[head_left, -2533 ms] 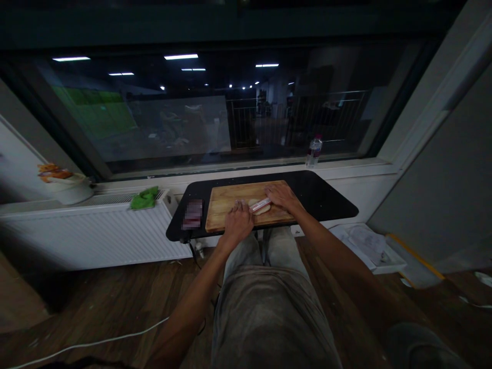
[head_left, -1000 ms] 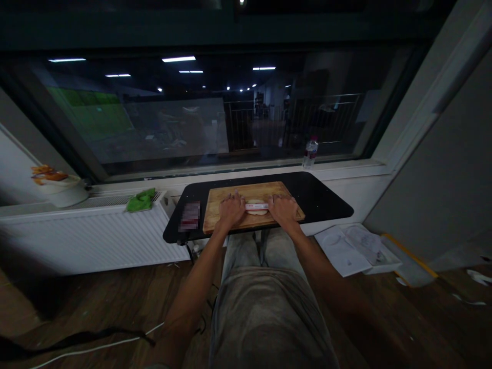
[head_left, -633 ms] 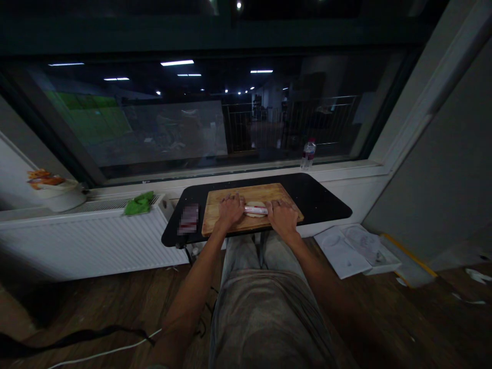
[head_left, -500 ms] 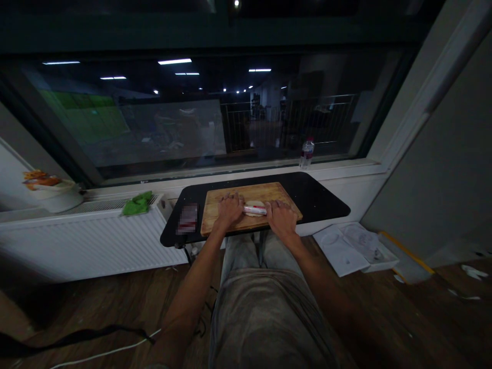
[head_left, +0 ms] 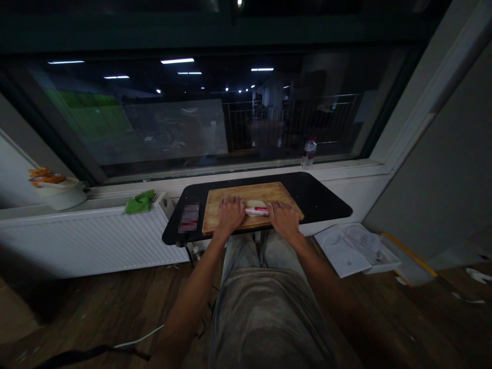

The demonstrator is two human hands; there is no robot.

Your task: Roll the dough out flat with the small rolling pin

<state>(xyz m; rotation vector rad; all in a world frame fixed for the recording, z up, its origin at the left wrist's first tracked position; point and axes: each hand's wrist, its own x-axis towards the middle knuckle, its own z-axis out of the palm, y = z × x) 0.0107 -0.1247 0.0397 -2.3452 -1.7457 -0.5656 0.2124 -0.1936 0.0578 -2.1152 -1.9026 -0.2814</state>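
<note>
Wooden board (head_left: 277, 192) holds dough (head_left: 257, 204) beneath a roller (head_left: 257, 211).

This seems to be a room in an office-like building, arranged as a simple cooking corner. A wide dark window (head_left: 172, 123) reflects long white ceiling strip lights (head_left: 177, 61). Under it stands a white ribbed radiator (head_left: 88, 241). A small black table (head_left: 323, 197) carries a light wooden cutting board (head_left: 246, 192), above a brown plank floor (head_left: 96, 307).

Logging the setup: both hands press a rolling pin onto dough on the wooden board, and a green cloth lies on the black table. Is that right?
Not quite. The head view shows the green cloth on the white radiator left of the black table, not on it. The rest holds.
</note>
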